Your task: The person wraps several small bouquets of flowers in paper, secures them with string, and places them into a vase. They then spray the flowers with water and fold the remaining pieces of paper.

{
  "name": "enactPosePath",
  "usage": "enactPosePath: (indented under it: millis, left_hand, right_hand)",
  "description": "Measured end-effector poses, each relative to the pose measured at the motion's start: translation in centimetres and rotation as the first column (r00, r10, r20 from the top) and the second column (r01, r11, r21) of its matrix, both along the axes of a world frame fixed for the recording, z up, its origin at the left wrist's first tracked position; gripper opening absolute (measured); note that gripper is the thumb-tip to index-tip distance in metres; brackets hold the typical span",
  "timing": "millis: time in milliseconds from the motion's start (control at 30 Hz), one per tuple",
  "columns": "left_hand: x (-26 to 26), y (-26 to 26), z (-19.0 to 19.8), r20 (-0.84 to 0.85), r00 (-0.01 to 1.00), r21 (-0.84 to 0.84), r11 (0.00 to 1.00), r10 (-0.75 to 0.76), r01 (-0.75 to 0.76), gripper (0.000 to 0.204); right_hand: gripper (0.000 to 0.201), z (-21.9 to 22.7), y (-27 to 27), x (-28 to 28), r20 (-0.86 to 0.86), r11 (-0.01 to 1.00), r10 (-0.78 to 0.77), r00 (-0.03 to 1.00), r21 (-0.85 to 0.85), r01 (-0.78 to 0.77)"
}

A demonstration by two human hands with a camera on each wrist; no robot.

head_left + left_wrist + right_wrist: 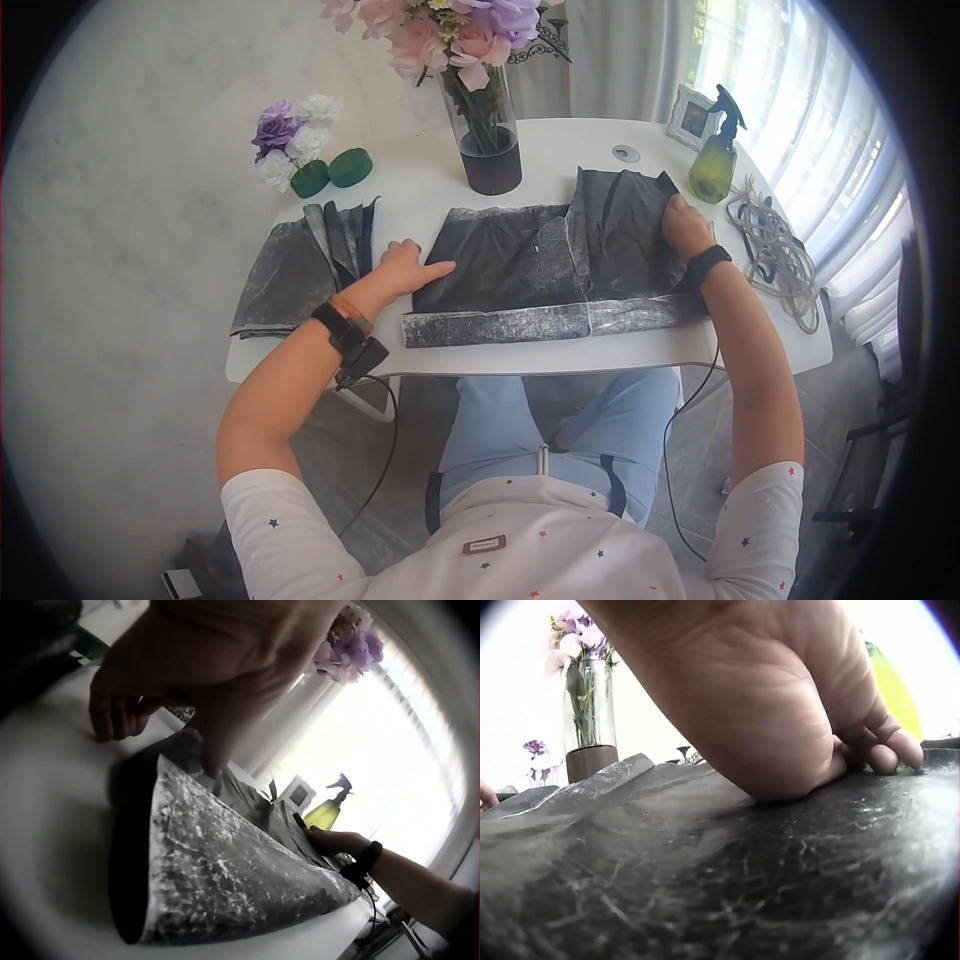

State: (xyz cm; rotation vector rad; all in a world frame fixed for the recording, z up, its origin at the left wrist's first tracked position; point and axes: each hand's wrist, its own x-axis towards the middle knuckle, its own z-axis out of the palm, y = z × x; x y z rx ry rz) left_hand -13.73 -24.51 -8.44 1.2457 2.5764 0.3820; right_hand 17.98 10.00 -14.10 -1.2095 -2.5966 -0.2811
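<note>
A dark grey cloth or sheet [500,255] lies spread on the white table, its lower edge folded up into a pale, speckled band [495,326]. At its left side is the left hand [405,270], thumb stretched onto the cloth and the other fingers loosely bent. In the left wrist view this hand [202,667] is over the folded end [217,862]. The right hand [687,228] rests on the cloth's upper right edge; in the right wrist view its fingers [885,754] are curled at the surface, and whether they pinch the edge is unclear.
Another folded dark cloth [285,275] lies at the left. Behind stand a flower vase [492,160], small flowers [290,140] with green pieces, a photo frame [692,118] and a green spray bottle [712,172]. Coiled cords [775,250] lie at the right.
</note>
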Motion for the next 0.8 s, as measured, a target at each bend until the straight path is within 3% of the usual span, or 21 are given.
enactPosePath:
  millis: [67, 100, 167, 200, 267, 300, 367, 400, 467, 533, 600, 633, 667, 733, 767, 800]
  left_hand:
    - [0.4, 0.5, 1.4, 0.449, 0.892, -0.016, 0.999, 0.049, -0.047, 0.075]
    - [0.3, 0.8, 1.2, 0.447, 0.893, -0.013, 0.999, 0.047, -0.046, 0.075]
    - [0.1, 1.4, 0.9, 0.688, 0.724, 0.067, 0.991, 0.040, -0.118, 0.063]
    - [0.5, 1.6, 1.3, 0.685, 0.727, 0.068, 0.991, 0.036, -0.113, 0.063]
    - [1.3, 1.8, 1.8, 0.901, 0.424, 0.200, 0.953, -0.086, -0.230, 0.057]
    - [2.0, 2.0, 2.3, 0.901, 0.426, 0.200, 0.954, -0.089, -0.225, 0.057]
    - [3.5, 2.1, 3.1, 0.885, 0.460, 0.300, 0.843, -0.070, -0.447, 0.058]
    - [3.2, 2.2, 2.9, 0.884, 0.461, 0.301, 0.843, -0.072, -0.445, 0.058]
    - [2.4, 2.0, 2.5, 0.797, 0.531, 0.533, 0.749, -0.288, -0.393, 0.061]
    - [2.3, 1.4, 3.3, 0.783, 0.538, 0.574, 0.697, -0.313, -0.430, 0.054]
    - [1.2, 0.5, 4.0, 0.707, 0.562, 0.676, 0.646, -0.430, -0.355, 0.050]
    - [2.0, -0.2, 5.1, 0.672, 0.630, 0.684, 0.652, -0.389, -0.328, 0.050]
    - [2.8, -1.1, 6.3, 0.675, 0.630, 0.681, 0.653, -0.384, -0.331, 0.050]
    - [4.0, -2.6, 8.8, 0.706, 0.668, 0.402, 0.910, -0.236, -0.103, 0.052]
    - [2.6, -3.1, 8.0, 0.680, 0.711, 0.238, 0.971, -0.180, 0.018, 0.050]
    - [2.6, -3.4, 7.4, 0.679, 0.712, 0.238, 0.971, -0.176, 0.014, 0.050]
  right_hand:
    - [0.019, -0.9, 0.7, 0.0, 0.027, 1.000, 0.000, 1.000, 0.017, -0.001]
    - [0.019, -0.8, 0.7, -0.1, 0.052, 1.000, -0.002, 0.999, 0.029, 0.000]
    - [0.020, -0.9, 0.8, 0.0, 0.070, 0.999, -0.001, 0.998, 0.035, -0.001]
    - [0.020, -0.9, 0.8, 0.0, 0.091, 0.999, 0.000, 0.996, 0.038, -0.004]
    - [0.020, -1.0, 0.9, -0.1, 0.088, 0.999, -0.021, 0.996, 0.029, 0.019]
    - [0.020, -1.2, 1.1, -0.1, 0.088, 0.999, -0.036, 0.995, 0.021, 0.034]
    - [0.020, -1.4, 1.4, -0.1, 0.085, 0.999, -0.034, 0.996, 0.023, 0.032]
    - [0.020, -1.4, 1.4, -0.2, 0.084, 0.999, -0.027, 0.996, 0.025, 0.025]
    - [0.020, -1.7, 1.4, -0.1, 0.064, 0.999, -0.020, 0.998, 0.040, 0.018]
    - [0.019, -2.0, 1.5, 0.0, 0.043, 0.998, -0.017, 0.999, 0.058, 0.015]
    - [0.020, -2.2, 1.6, -0.1, 0.033, 0.995, -0.036, 0.999, 0.092, 0.033]
    - [0.020, -2.3, 1.8, 0.0, 0.032, 0.995, -0.037, 0.999, 0.091, 0.034]
    - [0.020, -2.3, 1.8, 0.0, 0.030, 0.995, -0.021, 0.999, 0.099, 0.018]
    - [0.021, -2.3, 2.1, 0.0, 0.031, 0.995, 0.005, 1.000, 0.097, -0.008]
    - [0.021, -2.2, 2.2, 0.1, 0.042, 0.996, 0.017, 0.999, 0.092, -0.021]
    - [0.021, -1.9, 2.0, 0.1, 0.051, 0.995, 0.028, 0.998, 0.089, -0.032]
